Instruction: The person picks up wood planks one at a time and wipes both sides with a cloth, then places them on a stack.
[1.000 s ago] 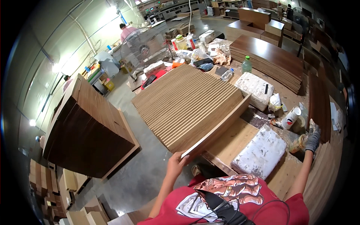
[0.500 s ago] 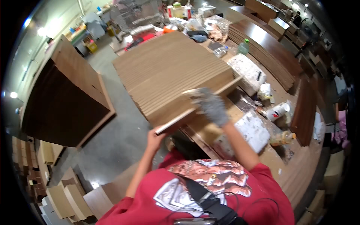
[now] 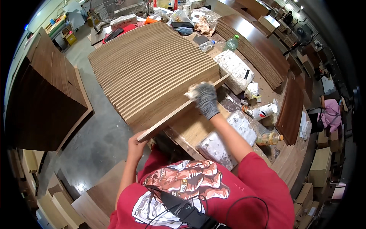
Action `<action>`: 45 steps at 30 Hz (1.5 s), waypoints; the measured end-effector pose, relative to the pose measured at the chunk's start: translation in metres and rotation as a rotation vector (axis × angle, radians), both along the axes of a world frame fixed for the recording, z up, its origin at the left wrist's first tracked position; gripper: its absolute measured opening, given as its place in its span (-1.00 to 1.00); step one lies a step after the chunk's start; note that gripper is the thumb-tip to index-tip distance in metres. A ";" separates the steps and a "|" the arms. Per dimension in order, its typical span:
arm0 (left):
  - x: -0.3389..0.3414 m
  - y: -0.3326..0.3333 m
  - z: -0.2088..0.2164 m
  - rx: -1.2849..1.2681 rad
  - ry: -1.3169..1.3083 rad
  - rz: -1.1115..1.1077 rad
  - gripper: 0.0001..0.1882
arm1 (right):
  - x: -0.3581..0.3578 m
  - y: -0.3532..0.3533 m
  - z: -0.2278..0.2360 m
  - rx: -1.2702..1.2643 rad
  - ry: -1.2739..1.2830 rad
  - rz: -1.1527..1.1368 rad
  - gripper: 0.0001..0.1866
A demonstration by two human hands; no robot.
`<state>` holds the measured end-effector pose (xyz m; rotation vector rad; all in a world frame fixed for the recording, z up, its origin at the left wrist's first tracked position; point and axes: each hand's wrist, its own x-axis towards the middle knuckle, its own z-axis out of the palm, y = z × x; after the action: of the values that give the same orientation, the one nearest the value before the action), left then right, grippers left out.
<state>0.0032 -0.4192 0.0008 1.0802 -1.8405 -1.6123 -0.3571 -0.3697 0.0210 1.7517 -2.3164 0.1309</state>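
A long narrow wooden board (image 3: 167, 119) stands on edge, slanting from near left to far right along the front of a stack of wooden boards (image 3: 152, 65). My bare left hand (image 3: 136, 145) is closed around its near-left end, with the fingers partly hidden beneath. My right hand (image 3: 207, 100), in a grey glove, grips a crumpled whitish cloth (image 3: 191, 92) at the board's upper edge, right of its middle. Below this board is a light wooden surface (image 3: 190, 128).
White-wrapped, stained blocks (image 3: 234, 70) lie to the right, near a white cup (image 3: 265, 111), a yellowish bottle (image 3: 269, 139) and a green bottle (image 3: 231, 43). Dark brown panels (image 3: 255, 53) are stacked beyond. At left stands a tall stack of panels (image 3: 49, 103) above grey floor.
The whole view has shifted, so the stack sits farther left and higher. My right hand with the cloth has slid along the board toward its far-right end. My left hand keeps its hold.
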 end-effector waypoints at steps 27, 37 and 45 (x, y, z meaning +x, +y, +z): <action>-0.011 0.015 0.010 -0.282 0.108 -0.176 -0.68 | 0.059 0.099 0.062 -0.405 -1.782 0.058 -0.74; -0.011 0.061 -0.005 -0.740 -0.043 -0.423 -0.47 | -0.088 0.114 -0.088 -0.345 -1.355 -0.146 -0.79; -0.007 0.063 0.006 -0.771 -0.082 -0.339 -0.53 | 0.104 0.149 0.011 -0.171 -1.316 0.279 -0.65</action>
<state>-0.0036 -0.3562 0.0070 0.5083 -2.4798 -0.8420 -0.2528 -0.2209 0.0324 2.1870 -2.4957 1.9608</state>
